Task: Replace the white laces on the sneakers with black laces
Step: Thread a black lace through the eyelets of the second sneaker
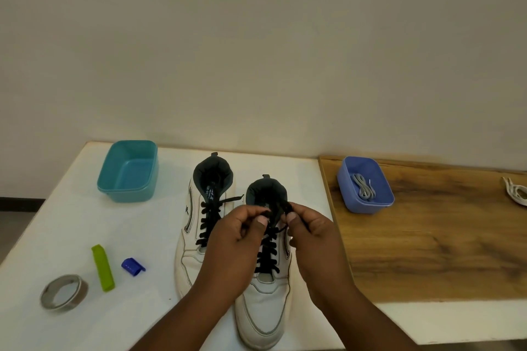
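- Two white leather high-top sneakers stand side by side on a white desk (71, 208), toes toward the viewer, heels toward the wall.
- The left-side sneaker (196, 225) is already threaded with a black lace (209, 222); its ends lie loose across the collar, apparently untied.
- The right-side sneaker (268, 302) carries a second black lace (267, 256), crossed up the eyelets along the shoe's long axis — which runs straight away from the viewer.
- Both hands meet just above the top eyelets of that shoe. The left hand (242, 234) pinches one lace end between thumb and curled fingers; the right hand (308, 228) pinches the other end the same way.
- The lace ends lie between the two hands, equally near each — the coming pull or knot likely depends on drawing them apart, across the shoe's width.
- A blue plastic tub (365, 184) on the wooden surface to the right holds a pale coiled lace (363, 186); another white lace (516, 194) lies at the far right edge.
- On the desk's left: an empty-looking teal plastic tub (128, 171), a green plastic clip (103, 268), a small blue plastic piece (132, 266) and a roll of grey tape (64, 291).
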The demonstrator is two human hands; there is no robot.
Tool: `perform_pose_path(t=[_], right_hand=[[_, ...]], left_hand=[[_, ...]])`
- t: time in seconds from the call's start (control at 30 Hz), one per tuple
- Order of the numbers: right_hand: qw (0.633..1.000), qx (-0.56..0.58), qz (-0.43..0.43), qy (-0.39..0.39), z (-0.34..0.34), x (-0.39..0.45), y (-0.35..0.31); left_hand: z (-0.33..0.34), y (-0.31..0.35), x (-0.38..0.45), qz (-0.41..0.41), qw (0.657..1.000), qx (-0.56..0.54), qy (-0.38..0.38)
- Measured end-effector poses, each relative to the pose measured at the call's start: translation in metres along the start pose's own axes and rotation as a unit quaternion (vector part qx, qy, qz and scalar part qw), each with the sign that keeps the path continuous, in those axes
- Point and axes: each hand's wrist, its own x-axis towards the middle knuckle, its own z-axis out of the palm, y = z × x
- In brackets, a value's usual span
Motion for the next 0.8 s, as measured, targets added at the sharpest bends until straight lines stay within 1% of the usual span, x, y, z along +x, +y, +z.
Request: perform_pose_path(t=[0.1, 0.17, 0.27, 0.37, 0.43, 0.53, 0.6, 0.67, 0.7, 0.8], right_hand=[[0.995, 0.06, 0.073, -0.021, 0.0, 0.002, 0.001], [0.992, 0.072, 0.088, -0.045, 0.002, 0.001, -0.002], [0.994, 0.045, 0.044, -0.087, 0.005, -0.007, -0.005], [0.995, -0.017, -0.011, -0.097, 0.008, -0.012, -0.003], [0.995, -0.011, 0.002, -0.095, 0.008, -0.011, -0.002], [0.994, 0.025, 0.044, -0.096, 0.007, -0.009, -0.003], [0.994, 0.035, 0.045, -0.098, 0.008, -0.01, -0.002], [0.994, 0.035, 0.039, -0.1, 0.01, -0.011, -0.002], [0.994, 0.025, 0.034, -0.101, 0.01, -0.011, -0.001], [0.994, -0.02, 0.011, -0.104, 0.01, -0.011, 0.0]], left_hand=[[-0.003, 0.0, 0.002, -0.045, 0.997, -0.039, 0.055], [-0.002, 0.0, 0.002, -0.073, 0.993, -0.08, 0.053], [0.004, 0.003, 0.0, -0.107, 0.979, -0.169, 0.027], [0.007, 0.008, 0.002, -0.141, 0.955, -0.262, 0.021], [0.006, 0.008, 0.003, -0.149, 0.941, -0.303, 0.014], [0.003, 0.008, 0.002, -0.128, 0.957, -0.259, -0.028], [0.003, 0.01, -0.002, -0.091, 0.979, -0.181, -0.035], [0.004, 0.012, -0.004, -0.031, 0.995, -0.092, -0.034], [0.005, 0.012, -0.004, -0.009, 0.997, -0.067, -0.028], [0.002, 0.009, -0.003, 0.014, 0.999, -0.051, 0.009]])
